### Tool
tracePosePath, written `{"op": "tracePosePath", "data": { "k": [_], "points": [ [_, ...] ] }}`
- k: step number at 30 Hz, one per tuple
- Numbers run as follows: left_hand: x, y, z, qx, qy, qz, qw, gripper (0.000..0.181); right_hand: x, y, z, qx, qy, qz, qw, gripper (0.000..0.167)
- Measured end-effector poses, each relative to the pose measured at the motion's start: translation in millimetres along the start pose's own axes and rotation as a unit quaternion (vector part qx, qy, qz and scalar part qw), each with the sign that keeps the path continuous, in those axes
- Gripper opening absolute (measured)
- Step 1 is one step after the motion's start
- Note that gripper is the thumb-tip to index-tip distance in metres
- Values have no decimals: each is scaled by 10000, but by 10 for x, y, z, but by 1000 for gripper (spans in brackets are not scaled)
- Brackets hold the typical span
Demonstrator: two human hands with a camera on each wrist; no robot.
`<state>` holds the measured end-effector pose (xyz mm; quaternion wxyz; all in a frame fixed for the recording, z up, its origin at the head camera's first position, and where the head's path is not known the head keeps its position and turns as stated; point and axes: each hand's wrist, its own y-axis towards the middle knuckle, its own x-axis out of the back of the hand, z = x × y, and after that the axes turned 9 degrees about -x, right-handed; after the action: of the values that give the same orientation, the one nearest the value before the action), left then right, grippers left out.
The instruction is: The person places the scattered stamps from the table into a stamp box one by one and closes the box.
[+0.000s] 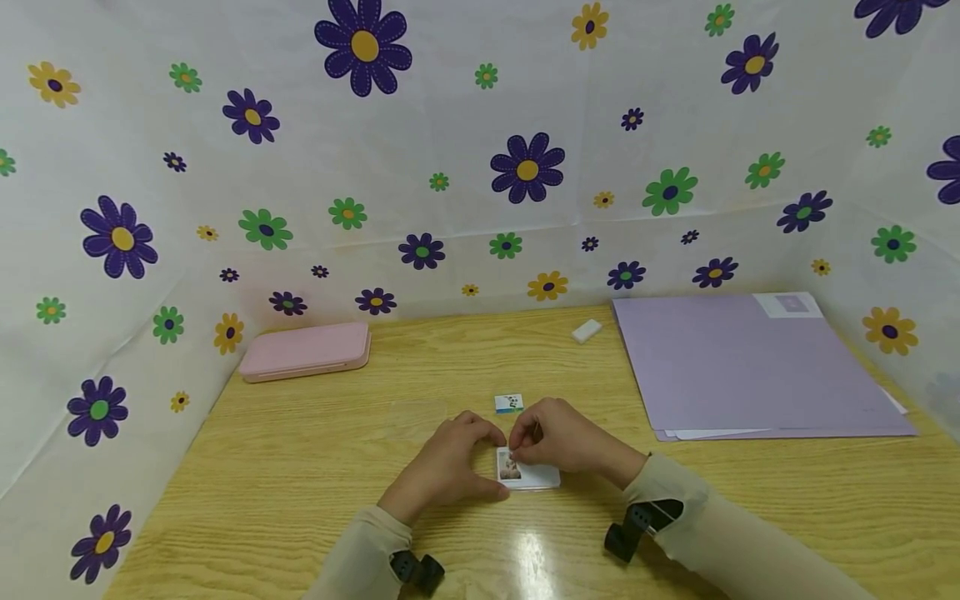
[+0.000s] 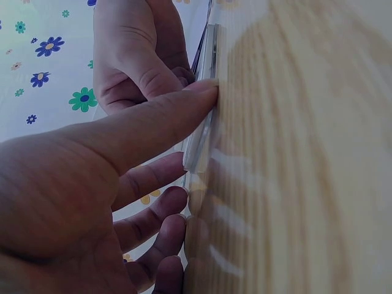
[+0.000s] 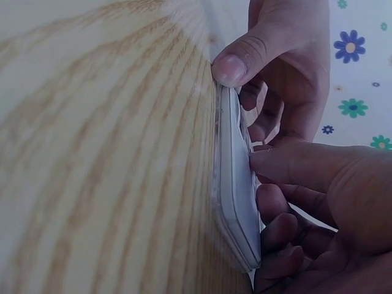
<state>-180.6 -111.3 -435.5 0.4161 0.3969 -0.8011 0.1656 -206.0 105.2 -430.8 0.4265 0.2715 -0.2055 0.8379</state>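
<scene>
A flat white rectangular case (image 1: pixel 538 477) with a clear outer layer lies on the table in the head view. Its left part bears a small picture (image 1: pixel 509 471). My left hand (image 1: pixel 450 462) holds the case by its left end, the thumb at the near edge and fingers toward the far edge. Above the case, my right hand (image 1: pixel 566 437) has curled fingers and pinches at the picture's upper edge; the fingertips partly hide that spot. In the right wrist view the white case (image 3: pixel 236 184) appears edge-on, with the right thumb against its face.
Just beyond the hands lies a small card with a panda drawing (image 1: pixel 508 403). A clear sheet (image 1: pixel 418 417) lies left of it. Farther off are a pink case (image 1: pixel 307 350), a white eraser-like block (image 1: pixel 587 331) and a purple folder (image 1: pixel 750 367) with papers.
</scene>
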Motion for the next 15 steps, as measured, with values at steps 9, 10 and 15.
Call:
{"op": "tracePosePath", "data": {
  "k": [9,10,15],
  "points": [
    [5,-3,-7,4,0,11,10000,52,23,-23,16,89,46,18,9999,8],
    [5,-3,-7,8,-2,10,10000,52,24,-24,16,83,59,20,9999,8],
    [1,-1,-4,-3,-7,0,10000,52,30,-20,11,-14,86,-22,10000,9]
  ]
}}
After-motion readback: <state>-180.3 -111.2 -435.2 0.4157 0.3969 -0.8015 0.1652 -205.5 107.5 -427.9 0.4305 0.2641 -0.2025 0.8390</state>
